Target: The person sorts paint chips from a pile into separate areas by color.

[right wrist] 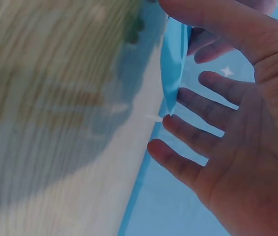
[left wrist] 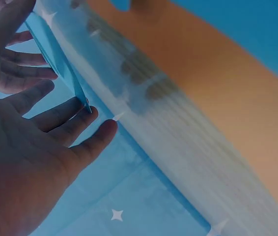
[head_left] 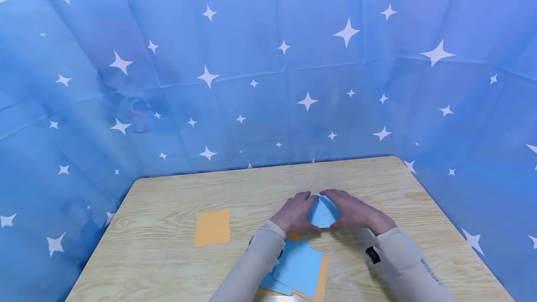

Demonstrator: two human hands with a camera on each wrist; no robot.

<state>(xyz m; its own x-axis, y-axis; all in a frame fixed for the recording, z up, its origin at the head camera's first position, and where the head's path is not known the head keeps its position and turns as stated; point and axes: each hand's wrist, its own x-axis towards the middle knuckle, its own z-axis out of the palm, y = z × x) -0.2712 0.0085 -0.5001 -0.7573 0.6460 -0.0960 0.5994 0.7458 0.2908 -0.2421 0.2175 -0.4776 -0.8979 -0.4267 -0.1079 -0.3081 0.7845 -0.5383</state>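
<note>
In the head view, a light blue paper sheet (head_left: 324,213) is held between both hands, over the right-centre of the wooden table. My left hand (head_left: 295,213) grips its left side, with the thumb near the front edge and fingers toward the back. My right hand (head_left: 354,209) grips the right side in the same manner. Both wrist views show the blue sheet (left wrist: 55,56) bent in a shallow curve and seen nearly edge-on. In the right wrist view, fingertips (right wrist: 171,123) touch its lower end, while some other fingers stand apart from it.
Several overlapping blue sheets (head_left: 299,264) lie near the table's front, with orange sheets (head_left: 322,281) partly showing beneath. A single orange sheet (head_left: 213,227) lies to the left on the table (head_left: 168,204). Behind the table hangs a blue star-patterned curtain (head_left: 251,36).
</note>
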